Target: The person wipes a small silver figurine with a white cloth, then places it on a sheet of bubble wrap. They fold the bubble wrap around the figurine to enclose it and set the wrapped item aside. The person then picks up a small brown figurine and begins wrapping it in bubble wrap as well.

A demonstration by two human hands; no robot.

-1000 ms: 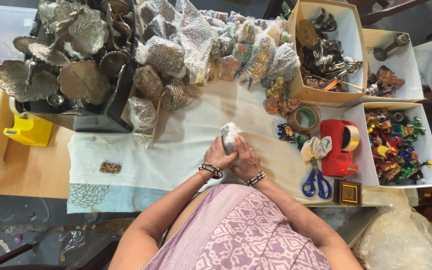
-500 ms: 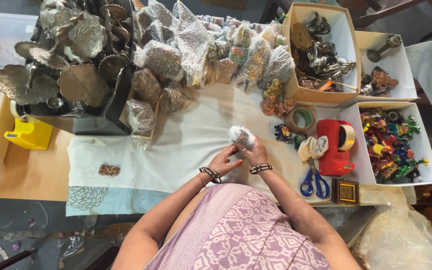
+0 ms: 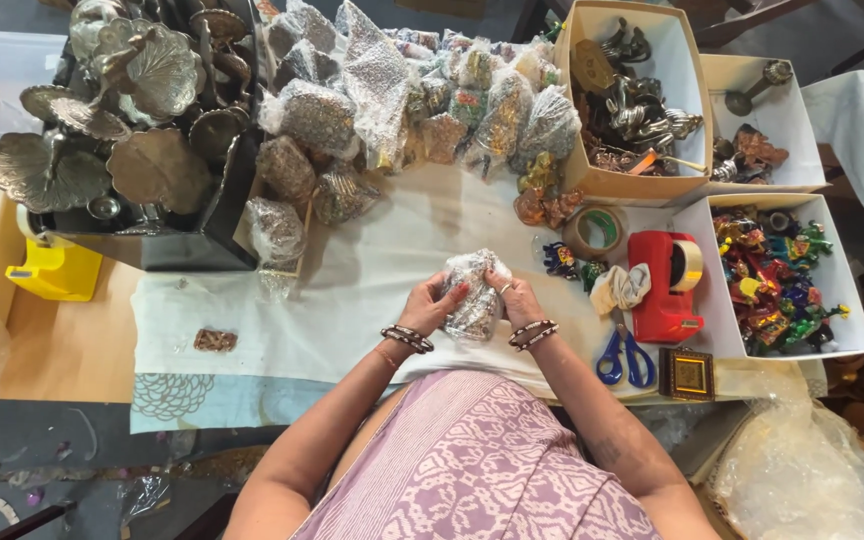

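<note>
Both hands hold one small item wrapped in bubble wrap [image 3: 472, 295] just above the white cloth [image 3: 352, 290] at the table's middle. My left hand [image 3: 430, 303] grips its left side. Over on the item's right side, my right hand [image 3: 514, 295] pinches the top edge of the wrap. The object inside is mostly hidden by the wrap. Beaded bracelets sit on both wrists.
A pile of bubble-wrapped items [image 3: 422, 100] lies at the back. Brass leaf-shaped pieces [image 3: 122, 110] stand back left by a yellow tape dispenser [image 3: 52, 270]. To the right are a red tape dispenser [image 3: 664, 280], blue scissors [image 3: 624, 358], a tape roll [image 3: 597, 232] and white boxes [image 3: 782, 275] of figurines.
The wrapped item has turned and now lies lower between both hands. My left hand has come back onto it, and the wrap looks wider and looser than before.
</note>
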